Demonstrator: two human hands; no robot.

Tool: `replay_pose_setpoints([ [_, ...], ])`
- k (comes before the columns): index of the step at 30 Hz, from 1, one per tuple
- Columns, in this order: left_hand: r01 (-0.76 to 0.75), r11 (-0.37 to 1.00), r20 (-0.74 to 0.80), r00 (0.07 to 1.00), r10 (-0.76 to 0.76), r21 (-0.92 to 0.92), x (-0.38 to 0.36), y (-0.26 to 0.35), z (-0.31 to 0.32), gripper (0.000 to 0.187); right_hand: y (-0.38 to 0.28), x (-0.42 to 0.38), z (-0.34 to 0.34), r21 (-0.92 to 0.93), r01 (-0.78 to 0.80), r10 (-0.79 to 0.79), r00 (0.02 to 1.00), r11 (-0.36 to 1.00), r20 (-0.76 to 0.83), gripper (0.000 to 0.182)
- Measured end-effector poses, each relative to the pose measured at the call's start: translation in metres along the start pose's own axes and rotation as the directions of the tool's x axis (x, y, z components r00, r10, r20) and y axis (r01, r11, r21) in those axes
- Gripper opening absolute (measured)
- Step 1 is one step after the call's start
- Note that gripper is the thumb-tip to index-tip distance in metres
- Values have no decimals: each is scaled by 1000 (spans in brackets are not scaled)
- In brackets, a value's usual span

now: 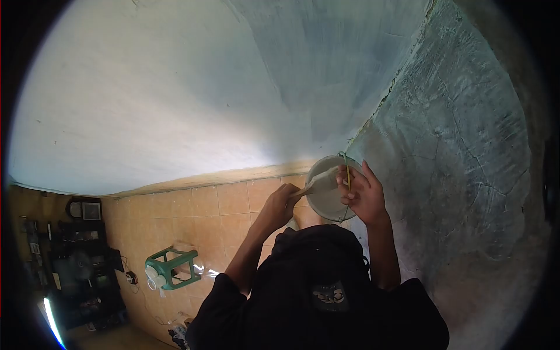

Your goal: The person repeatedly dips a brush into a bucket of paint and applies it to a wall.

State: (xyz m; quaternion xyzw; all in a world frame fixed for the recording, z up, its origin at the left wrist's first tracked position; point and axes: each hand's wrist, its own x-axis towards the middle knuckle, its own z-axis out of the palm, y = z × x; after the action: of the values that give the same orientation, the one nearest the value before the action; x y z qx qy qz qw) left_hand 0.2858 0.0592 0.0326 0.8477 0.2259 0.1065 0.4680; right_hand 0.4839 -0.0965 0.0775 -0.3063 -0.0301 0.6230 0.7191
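Note:
In my left hand [277, 207], closed round its wooden handle, is a paint brush [317, 185]. Its pale, coated end points over the grey bucket [312, 205], which holds a whitish-grey content. My right hand [366, 195] hooks its curled fingers round the bucket's thin wire handle [348, 175], which has a yellowish grip. The bucket hangs in front of my body, close to the corner where two walls meet.
A white painted wall [163, 99] rises ahead, and a rough grey plaster wall [449, 140] stands at the right. On the orange tiled floor [201, 204] is a green plastic stool [173, 268]. Dark shelves [84, 268] with a fan and other items line the far left.

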Motion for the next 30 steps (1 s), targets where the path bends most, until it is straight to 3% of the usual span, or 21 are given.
replay_pose_setpoints([
  [2, 9, 992, 7, 1000, -8, -124, -3, -14, 4, 16, 0, -1, 0, 8, -3, 3, 998, 1000, -59, 53],
  [5, 64, 991, 34, 998, -60, -117, -6, -40, 16, 18, 0, 1, -4, 13, -10, 11, 997, 1000, -78, 54],
  [6, 81, 997, 53, 995, -82, 7, -4, -37, 14, 18, 1, 1, -5, 13, -21, 21, 998, 1000, -52, 54],
  [9, 75, 985, 88, 992, -90, 157, -5, -25, 11, 18, 3, 2, -6, -12, -37, 36, 999, 999, -9, 54],
  [13, 207, 976, 167, 962, -214, 62, 5, -23, 7, 21, 3, 4, -12, -22, -42, 42, 999, 999, -11, 55],
  [16, 271, 962, 196, 946, -258, -43, 8, -24, 1, 24, -1, 0, -15, 22, -18, 20, 991, 1000, -131, 56],
  [20, 229, 959, 192, 962, -196, -165, 12, -31, 2, 21, 5, 3, -26, 29, -4, 7, 992, 1000, -125, 56],
  [26, 126, 962, -12, 991, -132, -241, 36, -71, 25, 23, 23, 14, -29, -79, 32, -39, 995, 996, -87, 53],
  [28, 172, 924, -103, 970, -219, -343, 53, -83, 33, 23, 23, 15, -32, -66, 57, -65, 990, 996, -128, 52],
  [30, 143, 920, -145, 967, -208, -365, 73, -92, 40, 22, 24, 12, -35, -66, 57, -66, 989, 996, -135, 51],
])
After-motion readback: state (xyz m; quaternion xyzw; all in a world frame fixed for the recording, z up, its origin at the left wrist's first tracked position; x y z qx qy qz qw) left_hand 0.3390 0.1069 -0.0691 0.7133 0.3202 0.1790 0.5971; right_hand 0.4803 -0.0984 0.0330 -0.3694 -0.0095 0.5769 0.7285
